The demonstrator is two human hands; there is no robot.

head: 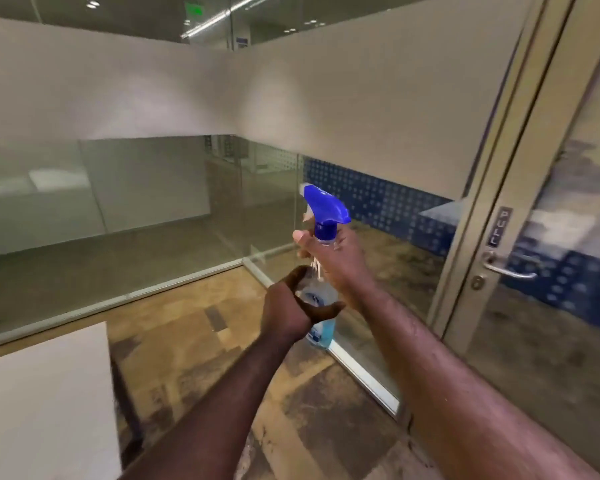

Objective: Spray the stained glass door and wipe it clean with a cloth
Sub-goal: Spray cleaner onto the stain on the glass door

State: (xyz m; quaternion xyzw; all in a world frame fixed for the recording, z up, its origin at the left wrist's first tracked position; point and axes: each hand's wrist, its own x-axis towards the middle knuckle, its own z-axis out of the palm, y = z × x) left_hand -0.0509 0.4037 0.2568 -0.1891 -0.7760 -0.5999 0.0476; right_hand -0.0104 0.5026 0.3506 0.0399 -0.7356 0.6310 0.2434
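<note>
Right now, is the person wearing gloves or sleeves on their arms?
No. Both forearms are bare as far up as the picture shows, with no sleeves. The left hand and right hand have no gloves, and no watch, ring or bracelet shows.

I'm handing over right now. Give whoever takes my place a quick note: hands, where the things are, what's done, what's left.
Right hand: wrapped around the neck of the spray bottle, just under its blue trigger head.
Left hand: closed on the bottle's body, lower down.
The bottle is upright in front of the glass partition; the nozzle points left, away from the glass door with its PULL sign and handle on the right.
Done: bottle in hand. No spray visible on the door.
Left: turn to the door, spray, wipe. No cloth in view; find it.
</note>
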